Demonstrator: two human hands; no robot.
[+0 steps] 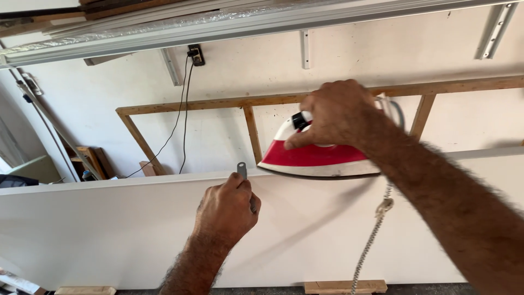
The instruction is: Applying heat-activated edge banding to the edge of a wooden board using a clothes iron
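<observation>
My right hand [337, 113] grips the handle of a red and white clothes iron [316, 155], whose flat sole rests along the top edge of a white panel [125, 229] standing on its side. My left hand [228, 207] is closed around a small grey metal tool [242, 169], its tip poking up against the panel's top edge just left of the iron's nose. The iron's braided black and white cord [371, 240] hangs down in front of the panel, with a knot in it.
A wooden frame [251, 128] leans on the white wall behind the panel. Black cables [183, 109] drop from a wall socket [196, 54]. Metal profiles and boards lie on a shelf overhead. Wooden blocks [344, 286] support the panel from below. Clutter stands at the left.
</observation>
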